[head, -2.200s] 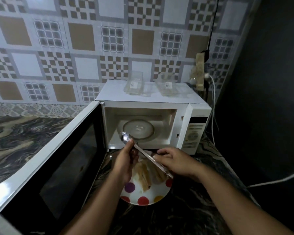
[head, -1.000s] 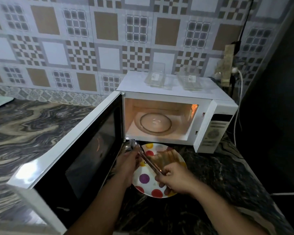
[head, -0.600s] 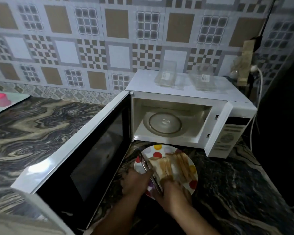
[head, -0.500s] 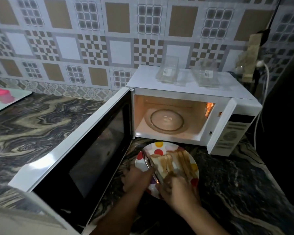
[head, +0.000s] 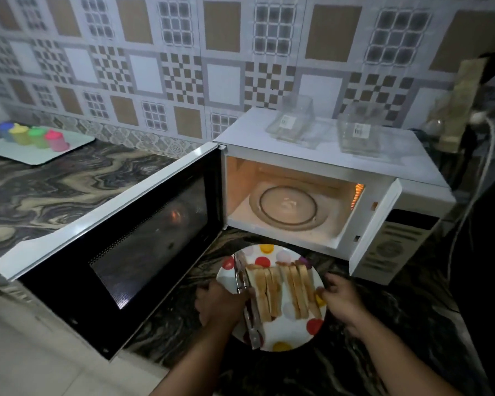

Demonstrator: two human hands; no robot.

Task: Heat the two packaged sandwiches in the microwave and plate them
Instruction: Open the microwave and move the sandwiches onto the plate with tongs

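Observation:
Two cut sandwiches [head: 265, 292] [head: 299, 290] lie side by side on a white plate [head: 289, 331] with coloured dots. The plate sits on the dark counter just in front of the open microwave [head: 326, 155]. Metal tongs [head: 249, 312] rest along the plate's left side. My left hand [head: 217, 305] grips the plate's left rim, thumb next to the tongs. My right hand [head: 340, 301] holds the right rim. The microwave's inside is lit and its glass turntable [head: 287, 207] is bare. Two clear plastic sandwich packs [head: 293, 121] [head: 360, 130] stand empty on top of the microwave.
The microwave door [head: 112, 238] hangs wide open to the left, jutting over the marbled counter [head: 55, 190] close to my left hand. A white tray [head: 69, 145] with several coloured cups sits at the far left. A white cable [head: 480, 172] runs down the right side.
The tongs, earlier held up in both hands over the plate, now lie on the plate. My hands have moved apart to the plate's left and right rims.

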